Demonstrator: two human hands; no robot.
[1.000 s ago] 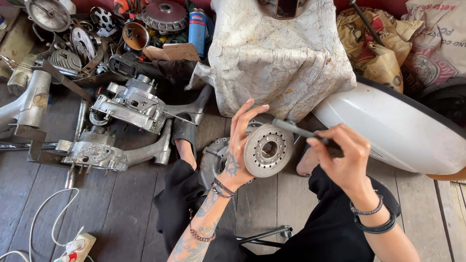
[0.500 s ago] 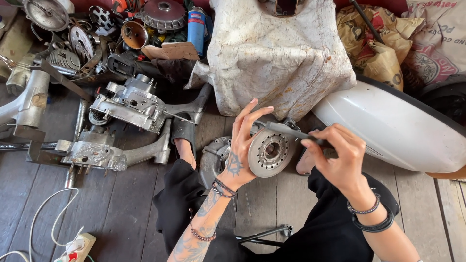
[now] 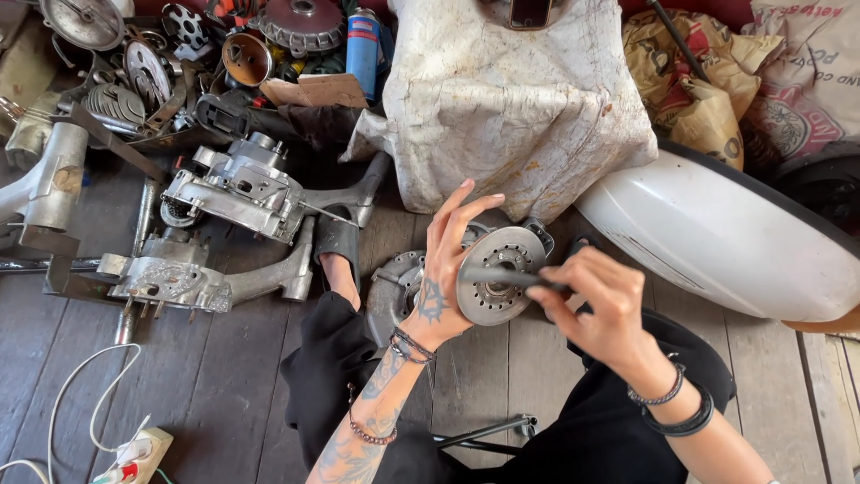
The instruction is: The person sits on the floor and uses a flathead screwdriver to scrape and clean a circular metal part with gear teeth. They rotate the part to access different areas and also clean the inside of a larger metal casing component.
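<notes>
Bracing the round metal disc (image 3: 498,276) upright with our left hand (image 3: 445,269), fingers spread open behind it, we steady it while our right hand (image 3: 596,300) pinches a dark tool (image 3: 506,276) at its hub.

left hand (image 3: 441,285) raised upright on a tattooed forearm, palm turned toward the right, fingers (image 3: 455,215) spread and stretched upward, thumb side pressed flat against something round. beaded bands stacked at the wrist, another bead string lower on the forearm. right hand (image 3: 598,303) coming in from the lower right, back of the hand up, fingers curled in a pinching grip around a thin dark shaft, knuckles bent. two dark bracelets around the right wrist. both hands close together, just short of touching.
</notes>
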